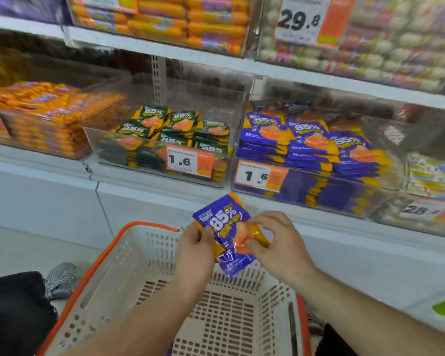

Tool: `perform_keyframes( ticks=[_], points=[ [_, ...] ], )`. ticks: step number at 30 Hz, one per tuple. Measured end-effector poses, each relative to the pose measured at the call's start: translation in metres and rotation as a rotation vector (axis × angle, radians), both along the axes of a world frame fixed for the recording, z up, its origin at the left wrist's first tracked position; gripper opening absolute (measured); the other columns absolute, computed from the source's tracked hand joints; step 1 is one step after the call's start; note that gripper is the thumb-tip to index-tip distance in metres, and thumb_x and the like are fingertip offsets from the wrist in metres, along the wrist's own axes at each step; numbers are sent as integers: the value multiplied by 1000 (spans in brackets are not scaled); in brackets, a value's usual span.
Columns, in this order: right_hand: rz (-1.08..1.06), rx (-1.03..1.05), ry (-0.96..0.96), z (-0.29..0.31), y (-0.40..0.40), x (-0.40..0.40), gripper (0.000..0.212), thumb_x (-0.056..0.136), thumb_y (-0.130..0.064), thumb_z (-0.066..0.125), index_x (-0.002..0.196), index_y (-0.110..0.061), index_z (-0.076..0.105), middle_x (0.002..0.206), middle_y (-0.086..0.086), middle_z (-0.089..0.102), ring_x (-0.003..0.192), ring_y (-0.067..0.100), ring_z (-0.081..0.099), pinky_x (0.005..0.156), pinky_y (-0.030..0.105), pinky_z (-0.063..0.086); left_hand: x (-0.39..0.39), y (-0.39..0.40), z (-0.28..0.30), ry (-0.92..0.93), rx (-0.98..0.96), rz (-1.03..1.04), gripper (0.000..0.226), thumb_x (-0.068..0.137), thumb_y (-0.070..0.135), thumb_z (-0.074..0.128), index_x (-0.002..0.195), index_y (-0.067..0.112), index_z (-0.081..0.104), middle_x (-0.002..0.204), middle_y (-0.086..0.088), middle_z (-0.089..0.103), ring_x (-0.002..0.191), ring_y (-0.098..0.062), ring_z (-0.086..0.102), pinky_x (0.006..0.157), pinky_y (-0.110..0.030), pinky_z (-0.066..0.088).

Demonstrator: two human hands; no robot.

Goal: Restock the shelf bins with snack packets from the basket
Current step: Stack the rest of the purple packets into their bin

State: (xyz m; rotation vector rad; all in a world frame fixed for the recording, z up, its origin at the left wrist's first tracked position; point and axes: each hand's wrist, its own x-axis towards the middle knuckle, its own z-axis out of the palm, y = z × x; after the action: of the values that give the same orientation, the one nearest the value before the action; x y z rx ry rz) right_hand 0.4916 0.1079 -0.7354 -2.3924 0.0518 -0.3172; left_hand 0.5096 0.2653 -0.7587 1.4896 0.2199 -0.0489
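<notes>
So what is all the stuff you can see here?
purple and orange snack packet: one, held above the basket in both hands
beige plastic basket with orange rim: one, bottom middle, below the hands
clear bin of green packets: one, middle shelf, tag reads 1.6
clear bin of purple packets: one, right of the green bin, tag reads 1.6
clear bin of orange packets: one, left of the green bin
grey shoe: one, on the floor, left of the basket
left hand: grips the packet's left edge
right hand: pinches the packet's right side
</notes>
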Motion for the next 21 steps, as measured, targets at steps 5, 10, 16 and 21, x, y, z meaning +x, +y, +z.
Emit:
perform_keyframes(
  ticks=[5, 10, 16, 21],
  points=[
    [-19, 432, 44, 27, -18, -2, 43, 84, -3, 70, 93, -45, 68, 102, -3, 73, 87, 15, 69, 79, 36, 57, 14, -19, 41, -136, 32, -66, 22, 100, 13, 46, 92, 16, 66, 83, -6, 74, 81, -34, 70, 78, -56, 56],
    [-155, 714, -80, 67, -46, 4, 47, 89, 12, 57, 110, -29, 66, 110, -2, 70, 92, 13, 67, 68, 20, 53, 44, -50, 87, -341, 121, -169, 19, 96, 31, 53, 95, 17, 66, 89, -1, 74, 84, -25, 70, 74, -49, 58],
    [-477, 623, -252, 121, -118, 14, 48, 89, 7, 52, 128, -19, 63, 110, -2, 65, 82, 17, 58, 65, 32, 52, 82, -74, 120, -813, 651, 20, 53, 89, 29, 65, 137, 13, 49, 133, -5, 44, 123, -21, 44, 104, -41, 40],
    [-613, 585, -281, 142, -165, 31, 40, 89, -1, 60, 128, -13, 63, 95, 4, 67, 58, 7, 51, 41, 14, 41, 113, -88, 117, -665, 979, -23, 82, 86, 52, 63, 150, 16, 28, 155, -9, 22, 143, -27, 19, 115, -46, 19]
  ],
)
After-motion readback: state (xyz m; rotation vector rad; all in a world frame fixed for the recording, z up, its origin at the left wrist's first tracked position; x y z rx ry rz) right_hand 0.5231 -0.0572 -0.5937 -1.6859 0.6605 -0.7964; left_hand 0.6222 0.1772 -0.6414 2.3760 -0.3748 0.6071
